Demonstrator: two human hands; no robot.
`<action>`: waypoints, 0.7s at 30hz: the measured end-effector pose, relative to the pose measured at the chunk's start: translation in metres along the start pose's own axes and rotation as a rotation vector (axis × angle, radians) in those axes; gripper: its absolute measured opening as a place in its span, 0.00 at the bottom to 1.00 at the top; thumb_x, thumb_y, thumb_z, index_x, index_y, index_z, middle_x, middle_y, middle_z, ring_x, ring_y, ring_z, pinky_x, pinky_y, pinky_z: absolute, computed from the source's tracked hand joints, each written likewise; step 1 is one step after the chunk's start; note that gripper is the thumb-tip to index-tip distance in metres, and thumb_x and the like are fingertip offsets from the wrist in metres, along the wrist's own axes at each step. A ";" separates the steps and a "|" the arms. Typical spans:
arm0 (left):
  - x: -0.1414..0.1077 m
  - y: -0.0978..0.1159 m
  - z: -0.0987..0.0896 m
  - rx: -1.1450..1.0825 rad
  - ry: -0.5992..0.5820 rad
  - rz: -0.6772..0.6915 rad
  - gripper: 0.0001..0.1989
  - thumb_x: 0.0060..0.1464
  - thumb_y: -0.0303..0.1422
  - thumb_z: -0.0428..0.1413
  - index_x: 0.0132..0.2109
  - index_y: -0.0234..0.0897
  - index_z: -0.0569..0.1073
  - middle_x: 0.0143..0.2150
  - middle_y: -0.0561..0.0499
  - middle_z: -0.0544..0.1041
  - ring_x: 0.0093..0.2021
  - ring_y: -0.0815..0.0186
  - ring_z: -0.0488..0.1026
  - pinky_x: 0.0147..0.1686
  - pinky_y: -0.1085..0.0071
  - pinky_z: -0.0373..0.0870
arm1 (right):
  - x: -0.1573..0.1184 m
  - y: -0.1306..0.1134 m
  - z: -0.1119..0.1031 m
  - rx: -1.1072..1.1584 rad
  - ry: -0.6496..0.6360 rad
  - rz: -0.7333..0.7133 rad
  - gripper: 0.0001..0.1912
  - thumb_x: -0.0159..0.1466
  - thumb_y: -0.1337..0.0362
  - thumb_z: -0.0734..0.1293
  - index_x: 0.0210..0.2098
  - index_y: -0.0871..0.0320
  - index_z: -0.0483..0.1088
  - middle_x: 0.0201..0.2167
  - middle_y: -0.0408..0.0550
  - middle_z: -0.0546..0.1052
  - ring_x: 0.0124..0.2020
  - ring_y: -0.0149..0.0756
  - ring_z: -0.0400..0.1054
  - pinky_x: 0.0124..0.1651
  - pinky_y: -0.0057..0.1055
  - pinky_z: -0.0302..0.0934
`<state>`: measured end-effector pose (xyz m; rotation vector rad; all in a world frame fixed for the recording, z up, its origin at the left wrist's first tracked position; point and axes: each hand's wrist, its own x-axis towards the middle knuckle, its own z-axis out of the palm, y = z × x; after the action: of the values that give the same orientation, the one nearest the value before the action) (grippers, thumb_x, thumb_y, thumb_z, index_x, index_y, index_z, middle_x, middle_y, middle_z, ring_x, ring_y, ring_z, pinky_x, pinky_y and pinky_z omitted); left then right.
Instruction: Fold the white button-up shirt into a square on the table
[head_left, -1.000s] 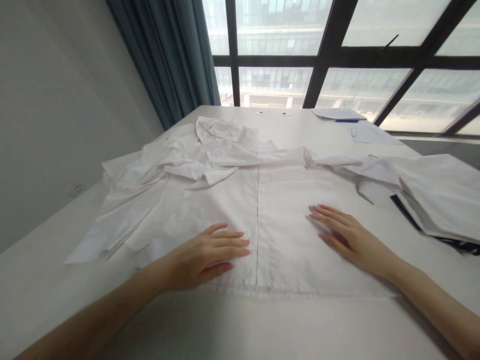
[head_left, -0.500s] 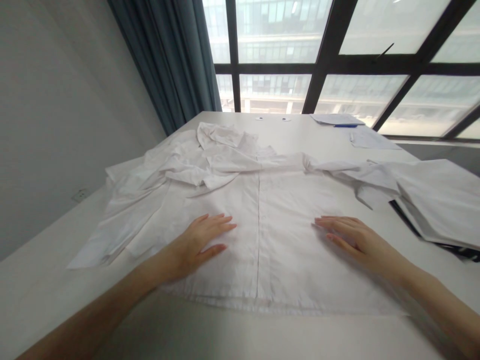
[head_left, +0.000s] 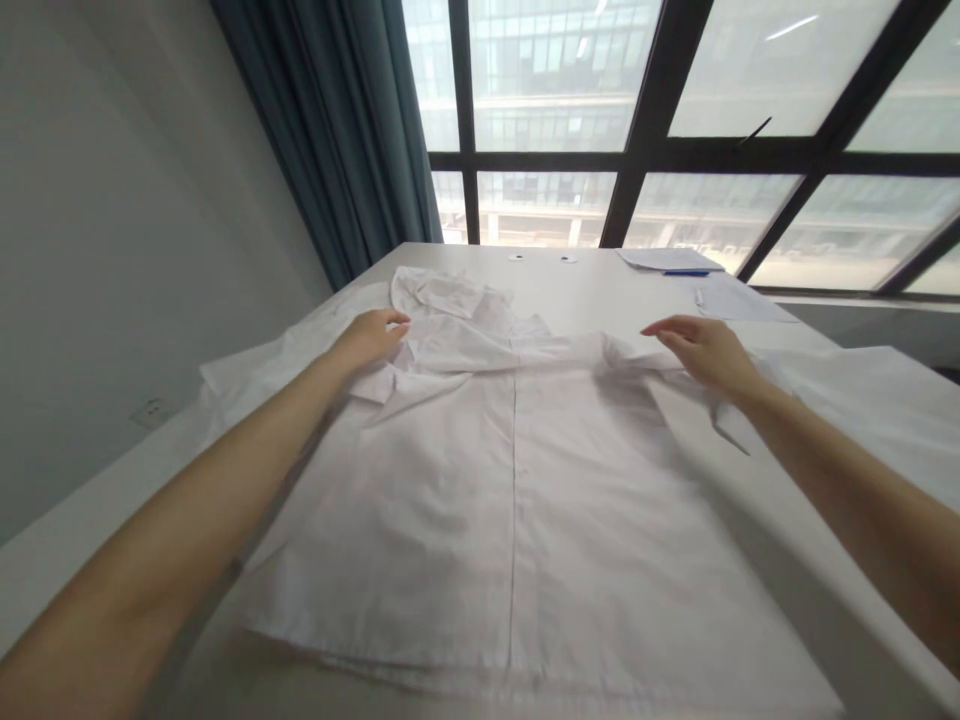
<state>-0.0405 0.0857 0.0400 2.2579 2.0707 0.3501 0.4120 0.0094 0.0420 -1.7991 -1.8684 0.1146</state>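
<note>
White shirt (head_left: 517, 500) is spread flat on the table (head_left: 592, 275), so the left hand (head_left: 371, 335) pinches bunched fabric up top while the right hand (head_left: 701, 350) hovers open over its crumpled shoulder.

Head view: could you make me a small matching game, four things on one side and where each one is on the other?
Things:
1. left hand
2. right hand
3. pen
4. curtain

Places:
A. on papers at the table's far right
B. at the shirt's far right shoulder
C. hanging left of the window
D. on the crumpled cloth at the shirt's far left

Pairs: 1-D, 2-B, 3-A, 4-C. The shirt lies flat on the table.
</note>
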 end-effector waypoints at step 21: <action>0.088 0.054 0.044 0.079 0.101 0.296 0.22 0.64 0.28 0.45 0.62 0.43 0.67 0.60 0.42 0.71 0.62 0.52 0.65 0.62 0.54 0.55 | 0.091 0.016 0.088 -0.302 -0.211 0.052 0.18 0.65 0.65 0.63 0.54 0.61 0.70 0.46 0.61 0.76 0.44 0.47 0.72 0.44 0.39 0.64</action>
<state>0.0273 0.1725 0.0190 2.6522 1.8203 0.4108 0.3915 0.1234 -0.0109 -2.1092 -2.0765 0.0439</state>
